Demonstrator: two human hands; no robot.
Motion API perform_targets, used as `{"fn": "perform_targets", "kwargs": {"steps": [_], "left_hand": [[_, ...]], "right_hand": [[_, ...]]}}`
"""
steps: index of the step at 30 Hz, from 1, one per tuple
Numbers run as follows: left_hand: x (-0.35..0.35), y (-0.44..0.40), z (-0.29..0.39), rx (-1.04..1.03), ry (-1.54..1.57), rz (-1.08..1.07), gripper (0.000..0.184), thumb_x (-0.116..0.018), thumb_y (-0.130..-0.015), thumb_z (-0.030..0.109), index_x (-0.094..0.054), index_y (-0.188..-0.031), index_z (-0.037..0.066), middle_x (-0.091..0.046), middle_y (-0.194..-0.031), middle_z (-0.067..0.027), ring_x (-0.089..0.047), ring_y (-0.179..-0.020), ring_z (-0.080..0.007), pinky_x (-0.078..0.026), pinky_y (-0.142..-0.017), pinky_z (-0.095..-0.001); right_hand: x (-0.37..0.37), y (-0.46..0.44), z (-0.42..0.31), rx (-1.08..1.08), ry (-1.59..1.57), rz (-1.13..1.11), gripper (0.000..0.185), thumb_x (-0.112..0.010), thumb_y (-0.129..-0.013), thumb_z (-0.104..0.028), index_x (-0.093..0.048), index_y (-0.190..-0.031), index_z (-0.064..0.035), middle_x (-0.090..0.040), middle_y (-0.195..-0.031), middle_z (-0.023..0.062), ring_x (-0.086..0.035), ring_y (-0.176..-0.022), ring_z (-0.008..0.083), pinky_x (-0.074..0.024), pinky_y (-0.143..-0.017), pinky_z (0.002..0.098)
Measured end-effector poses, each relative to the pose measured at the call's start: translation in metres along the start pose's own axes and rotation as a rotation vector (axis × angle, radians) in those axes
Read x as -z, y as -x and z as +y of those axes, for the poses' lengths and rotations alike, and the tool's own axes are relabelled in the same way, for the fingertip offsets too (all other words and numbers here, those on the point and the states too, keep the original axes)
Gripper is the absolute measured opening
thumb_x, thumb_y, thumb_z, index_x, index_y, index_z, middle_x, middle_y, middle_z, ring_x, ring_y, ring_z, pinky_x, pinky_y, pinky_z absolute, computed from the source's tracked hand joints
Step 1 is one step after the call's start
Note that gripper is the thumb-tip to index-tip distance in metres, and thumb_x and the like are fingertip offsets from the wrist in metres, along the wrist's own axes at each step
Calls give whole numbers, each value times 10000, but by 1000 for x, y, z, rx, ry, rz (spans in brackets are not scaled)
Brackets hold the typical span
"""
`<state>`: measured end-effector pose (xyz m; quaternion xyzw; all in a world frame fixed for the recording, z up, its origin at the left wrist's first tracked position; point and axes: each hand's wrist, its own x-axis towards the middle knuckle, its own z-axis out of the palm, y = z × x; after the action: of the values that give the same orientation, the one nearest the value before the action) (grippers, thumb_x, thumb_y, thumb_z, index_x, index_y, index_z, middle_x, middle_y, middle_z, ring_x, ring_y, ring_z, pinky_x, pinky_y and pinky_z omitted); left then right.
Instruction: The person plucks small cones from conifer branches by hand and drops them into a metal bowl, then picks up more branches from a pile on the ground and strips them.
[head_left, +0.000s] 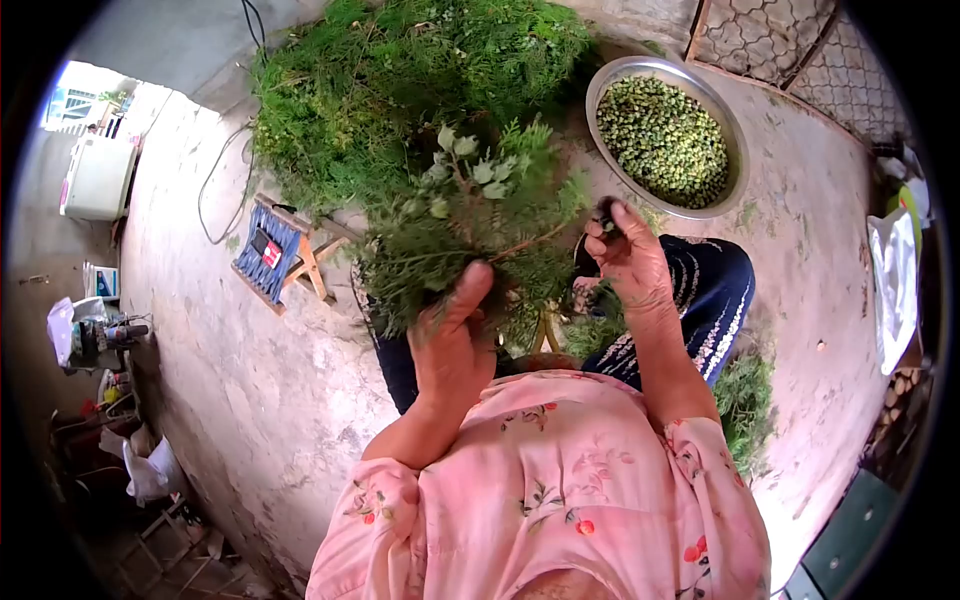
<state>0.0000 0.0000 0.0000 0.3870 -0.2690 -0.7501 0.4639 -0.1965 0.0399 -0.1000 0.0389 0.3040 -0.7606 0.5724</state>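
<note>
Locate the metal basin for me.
In the head view, the metal basin sits on the floor at upper right, just right of the big leafy pile and beyond the right hand.

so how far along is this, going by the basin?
Done: the metal basin holds many loose green cones. In hand: the left hand grips a leafy sprig with pale cones on it; the right hand pinches a small dark thing, unclear what. Left, probably: that sprig and the large branch heap; its cone load isn't readable.

Home yard or porch: concrete floor, folding stool
</note>
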Motion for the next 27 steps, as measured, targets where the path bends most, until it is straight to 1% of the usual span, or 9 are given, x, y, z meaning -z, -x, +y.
{"fn": "perform_targets", "kwargs": {"steps": [6,9,15,17,19,21,23,25,27], "left_hand": [[-2,-19,-4,392,213,50,132,-576,-801,142,-547,-889,49,-582,-723,-65,-557,-595,-188,-477,-528,-308],[-4,-24,-3,414,338,45,147,-573,-807,180,-545,-870,49,-571,-699,-75,-527,-551,-177,-444,-493,-301],[10,-34,-11,440,280,69,167,-553,-821,226,-547,-864,65,-527,-649,-49,-445,-492,-149,-355,-444,-269],[6,-34,-13,438,275,209,173,-549,-823,237,-557,-877,73,-533,-658,-42,-456,-499,-151,-359,-440,-282],[15,-36,-18,468,320,113,173,-543,-826,237,-563,-885,75,-545,-669,-43,-477,-515,-159,-371,-442,-292],[21,-36,-21,495,365,21,174,-537,-830,237,-568,-893,77,-557,-681,-44,-498,-530,-167,-383,-445,-302],[23,-34,-21,512,426,-54,201,-568,-805,133,-561,-962,8,-617,-871,-110,-604,-694,-215,-512,-595,-322],[13,-30,-18,497,348,22,171,-558,-814,168,-567,-924,37,-605,-798,-87,-584,-653,-204,-482,-555,-323],[12,-30,-17,480,273,101,152,-548,-824,203,-573,-886,67,-593,-725,-63,-564,-613,-193,-452,-514,-325]], "right_hand": [[-47,20,-12,92,142,-28,156,-592,-797,-84,-570,-938,-21,-533,-754,30,-458,-566,130,-303,-429,215],[-42,20,-10,10,251,-129,146,-597,-795,-95,-574,-917,-20,-535,-738,31,-443,-518,127,-287,-414,216],[-60,41,-16,189,260,-222,122,-605,-779,-42,-604,-892,3,-553,-760,17,-447,-506,106,-301,-420,204],[-73,47,-13,522,926,-145,185,-641,-718,10,-618,-901,4,-558,-760,24,-469,-544,109,-352,-472,197],[-70,36,-3,901,1211,-270,284,-671,-632,58,-623,-907,8,-549,-747,58,-504,-653,120,-414,-557,208],[-67,30,8,903,1282,-237,258,-642,-646,99,-622,-887,10,-549,-754,62,-506,-678,117,-434,-601,217],[-58,21,13,866,1278,-253,210,-654,-658,67,-623,-861,21,-557,-760,52,-498,-675,109,-417,-599,211],[-52,14,15,830,1274,-269,169,-665,-671,35,-625,-835,33,-565,-766,42,-491,-672,100,-400,-598,205],[-50,12,16,873,1014,-252,227,-580,-683,152,-623,-853,9,-551,-774,50,-493,-663,103,-453,-565,223]]}}
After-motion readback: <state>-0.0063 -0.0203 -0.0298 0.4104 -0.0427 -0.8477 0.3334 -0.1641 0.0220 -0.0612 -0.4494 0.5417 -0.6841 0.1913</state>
